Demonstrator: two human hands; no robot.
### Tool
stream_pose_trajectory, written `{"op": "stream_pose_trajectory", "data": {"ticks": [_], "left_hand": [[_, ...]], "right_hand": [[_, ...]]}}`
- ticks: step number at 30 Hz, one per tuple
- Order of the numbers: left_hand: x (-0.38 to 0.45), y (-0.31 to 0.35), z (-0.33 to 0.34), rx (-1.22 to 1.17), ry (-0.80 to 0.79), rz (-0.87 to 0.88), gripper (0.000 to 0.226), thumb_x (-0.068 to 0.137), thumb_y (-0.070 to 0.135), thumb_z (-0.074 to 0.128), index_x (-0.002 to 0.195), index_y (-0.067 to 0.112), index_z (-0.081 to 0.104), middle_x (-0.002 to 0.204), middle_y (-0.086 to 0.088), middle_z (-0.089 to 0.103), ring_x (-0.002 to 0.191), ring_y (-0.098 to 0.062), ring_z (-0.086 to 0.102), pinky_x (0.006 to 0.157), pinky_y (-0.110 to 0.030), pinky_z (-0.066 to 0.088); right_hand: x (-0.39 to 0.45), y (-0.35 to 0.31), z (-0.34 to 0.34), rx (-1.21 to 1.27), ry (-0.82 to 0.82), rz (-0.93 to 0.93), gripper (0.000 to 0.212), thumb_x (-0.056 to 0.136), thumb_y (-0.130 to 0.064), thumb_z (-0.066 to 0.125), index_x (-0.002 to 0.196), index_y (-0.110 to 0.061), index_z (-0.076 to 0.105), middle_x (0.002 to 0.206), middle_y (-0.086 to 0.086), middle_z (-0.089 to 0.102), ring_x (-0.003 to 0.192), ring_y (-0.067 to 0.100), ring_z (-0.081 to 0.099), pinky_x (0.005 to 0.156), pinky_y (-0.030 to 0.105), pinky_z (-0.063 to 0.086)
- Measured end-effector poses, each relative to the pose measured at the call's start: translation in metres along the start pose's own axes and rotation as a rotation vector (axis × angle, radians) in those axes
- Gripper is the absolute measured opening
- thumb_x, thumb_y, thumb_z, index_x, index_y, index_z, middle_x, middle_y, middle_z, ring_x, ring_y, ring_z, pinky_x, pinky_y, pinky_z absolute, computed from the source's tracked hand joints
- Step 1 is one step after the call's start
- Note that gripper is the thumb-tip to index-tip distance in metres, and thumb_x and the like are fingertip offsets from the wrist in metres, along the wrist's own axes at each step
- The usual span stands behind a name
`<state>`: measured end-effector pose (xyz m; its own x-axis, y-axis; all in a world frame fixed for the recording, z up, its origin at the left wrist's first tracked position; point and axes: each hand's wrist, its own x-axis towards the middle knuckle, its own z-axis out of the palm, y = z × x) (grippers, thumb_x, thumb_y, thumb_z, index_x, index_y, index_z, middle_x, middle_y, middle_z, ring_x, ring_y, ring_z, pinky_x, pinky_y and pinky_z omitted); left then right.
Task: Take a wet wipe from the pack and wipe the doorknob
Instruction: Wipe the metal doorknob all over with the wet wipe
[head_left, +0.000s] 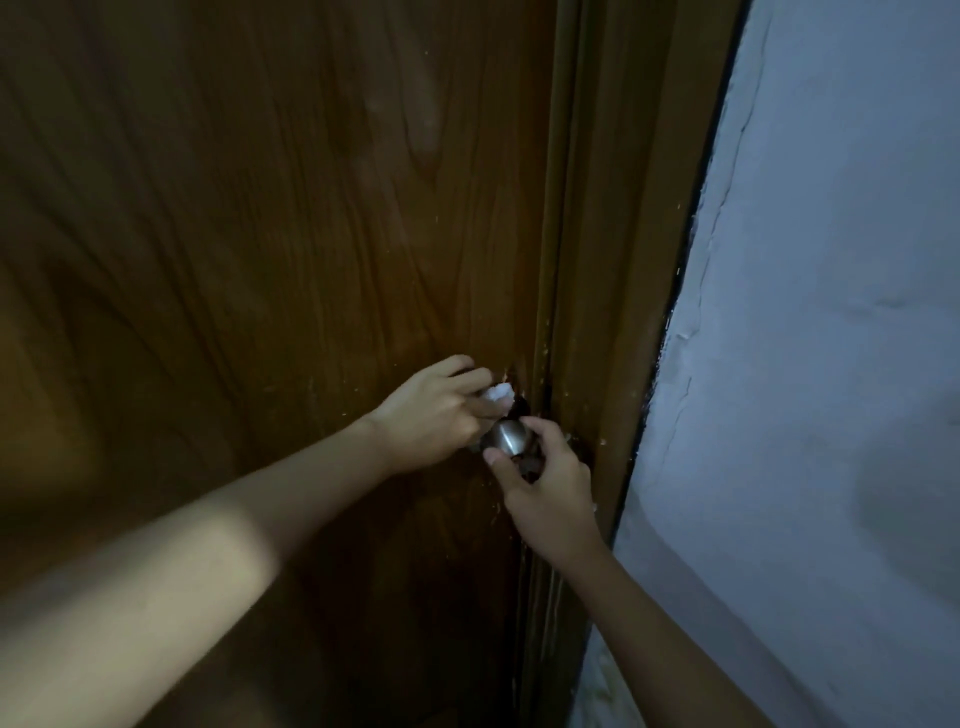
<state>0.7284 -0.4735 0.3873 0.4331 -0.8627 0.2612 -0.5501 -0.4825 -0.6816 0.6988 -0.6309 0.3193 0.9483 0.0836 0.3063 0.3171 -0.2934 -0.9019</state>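
Note:
A round silver metal doorknob (508, 436) sticks out of a brown wooden door (260, 234) near its right edge. My left hand (436, 410) is closed on a crumpled white wet wipe (497, 392) and presses it against the upper side of the knob. My right hand (545, 478) comes from below right, with thumb and fingers gripping the knob's lower right side. The wipe pack is not in view.
A brown wooden door frame (613, 260) runs beside the door's right edge. Right of the frame is a pale bluish-white wall (831, 312) with rough, cracked paint along the frame. The scene is dim.

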Motion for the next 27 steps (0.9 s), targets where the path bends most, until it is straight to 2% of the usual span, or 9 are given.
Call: {"op": "stream_pose_trajectory", "data": {"ticks": [4, 7, 9, 11, 13, 17, 21, 23, 27], "left_hand": [[-0.018, 0.028, 0.024, -0.131, 0.228, -0.328, 0.024, 0.08, 0.015, 0.051, 0.092, 0.014, 0.072, 0.085, 0.006, 0.074, 0.083, -0.015, 0.04, 0.073, -0.027, 0.03], [-0.022, 0.054, 0.035, -0.306, 0.336, -0.607, 0.022, 0.078, 0.011, 0.057, 0.095, 0.007, 0.071, 0.082, -0.002, 0.074, 0.079, -0.013, 0.044, 0.063, -0.026, 0.041], [-0.025, 0.063, 0.035, -0.407, 0.311, -0.681, 0.022, 0.078, 0.008, 0.055, 0.094, 0.005, 0.071, 0.084, -0.005, 0.074, 0.077, -0.015, 0.053, 0.053, -0.029, 0.052], [-0.029, 0.064, 0.033, -0.432, 0.266, -0.646, 0.02, 0.078, 0.004, 0.054, 0.088, 0.004, 0.072, 0.087, -0.006, 0.073, 0.075, -0.019, 0.061, 0.048, -0.03, 0.054], [-0.03, 0.059, 0.029, -0.43, 0.238, -0.589, 0.021, 0.079, 0.005, 0.052, 0.087, 0.004, 0.071, 0.09, -0.007, 0.073, 0.077, -0.02, 0.063, 0.048, -0.029, 0.055], [-0.016, 0.041, 0.024, -0.426, 0.215, -0.502, 0.028, 0.081, 0.008, 0.048, 0.099, 0.003, 0.068, 0.104, -0.009, 0.071, 0.094, -0.017, 0.052, 0.06, -0.028, 0.058], [-0.017, 0.032, 0.025, -0.378, 0.141, -0.407, 0.032, 0.078, 0.006, 0.053, 0.109, 0.003, 0.064, 0.115, -0.011, 0.065, 0.101, -0.018, 0.045, 0.066, -0.03, 0.058], [-0.018, 0.039, 0.028, -0.374, 0.197, -0.485, 0.032, 0.078, 0.006, 0.052, 0.108, 0.003, 0.064, 0.111, -0.011, 0.067, 0.096, -0.017, 0.046, 0.064, -0.028, 0.058], [-0.011, 0.061, 0.03, -0.542, 0.433, -0.899, 0.028, 0.074, -0.002, 0.066, 0.101, 0.004, 0.068, 0.091, -0.012, 0.071, 0.085, -0.016, 0.057, 0.076, -0.015, 0.044]], "right_hand": [[-0.002, -0.002, 0.0, 0.018, 0.011, -0.015, 0.047, 0.082, -0.029, 0.064, 0.125, -0.018, 0.046, 0.102, -0.006, 0.057, 0.084, -0.003, 0.053, 0.062, 0.006, 0.044], [-0.002, -0.003, 0.001, 0.033, 0.019, -0.019, 0.046, 0.081, -0.029, 0.065, 0.123, -0.02, 0.047, 0.097, -0.011, 0.056, 0.082, -0.008, 0.052, 0.061, 0.005, 0.044], [-0.002, -0.001, 0.002, 0.026, 0.043, -0.027, 0.046, 0.08, -0.029, 0.066, 0.122, -0.02, 0.048, 0.092, -0.016, 0.055, 0.08, -0.009, 0.051, 0.062, 0.004, 0.043], [-0.001, -0.001, 0.002, 0.026, 0.042, -0.029, 0.047, 0.08, -0.03, 0.066, 0.123, -0.02, 0.048, 0.096, -0.013, 0.056, 0.082, -0.008, 0.051, 0.063, 0.006, 0.043], [-0.001, 0.0, 0.002, 0.025, 0.036, -0.031, 0.049, 0.081, -0.03, 0.066, 0.124, -0.019, 0.047, 0.1, -0.008, 0.057, 0.084, -0.007, 0.051, 0.063, 0.008, 0.043], [-0.001, -0.001, 0.001, 0.04, 0.037, -0.027, 0.045, 0.081, -0.027, 0.067, 0.122, -0.019, 0.048, 0.088, -0.02, 0.052, 0.079, -0.009, 0.052, 0.061, -0.001, 0.042], [-0.001, -0.001, 0.002, 0.054, 0.023, -0.015, 0.044, 0.08, -0.028, 0.068, 0.119, -0.02, 0.05, 0.087, -0.02, 0.055, 0.08, -0.008, 0.055, 0.062, 0.001, 0.044], [-0.001, -0.001, 0.002, 0.053, 0.021, -0.017, 0.043, 0.08, -0.028, 0.068, 0.118, -0.021, 0.05, 0.088, -0.019, 0.057, 0.081, -0.007, 0.056, 0.062, 0.005, 0.047], [-0.001, 0.0, 0.003, 0.04, 0.03, -0.024, 0.041, 0.079, -0.028, 0.068, 0.117, -0.02, 0.052, 0.089, -0.016, 0.06, 0.082, -0.006, 0.058, 0.065, 0.009, 0.048]]}}
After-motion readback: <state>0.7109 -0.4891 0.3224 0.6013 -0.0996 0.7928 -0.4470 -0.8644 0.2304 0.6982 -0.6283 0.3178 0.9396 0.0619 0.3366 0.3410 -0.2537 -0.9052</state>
